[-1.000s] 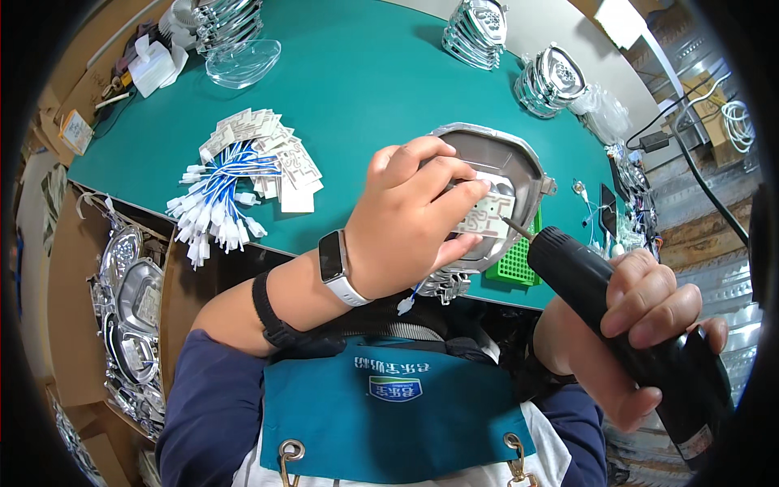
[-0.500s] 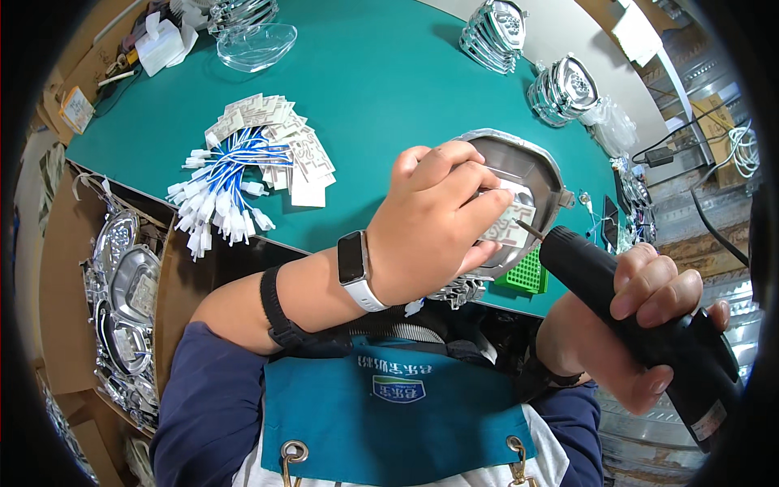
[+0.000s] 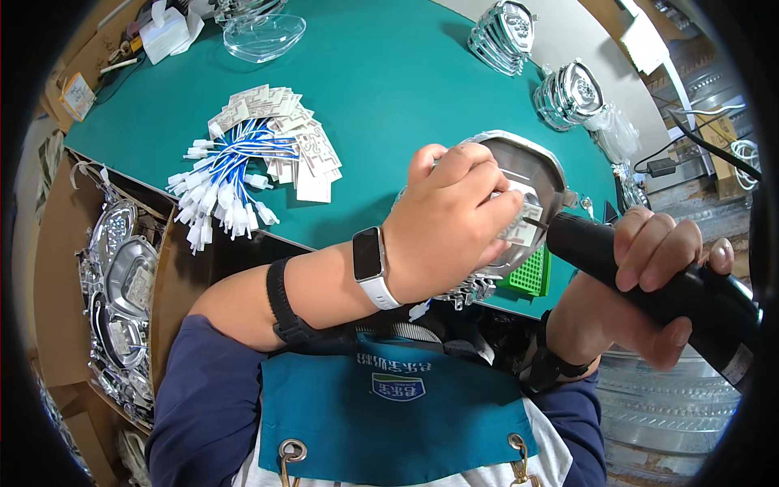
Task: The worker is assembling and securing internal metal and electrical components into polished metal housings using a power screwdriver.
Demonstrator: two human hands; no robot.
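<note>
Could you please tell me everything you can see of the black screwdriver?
The screwdriver is a thick, black cylinder, apparently plastic, with a thin bit and a pale label near its back end. The right hand grips its body. Held slanted, it points its bit leftward at the white board in the metal housing; contact there is unclear.

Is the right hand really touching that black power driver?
Touching. The head view shows the right hand wrapped around the driver, pressed against its black body without a gap.
</note>
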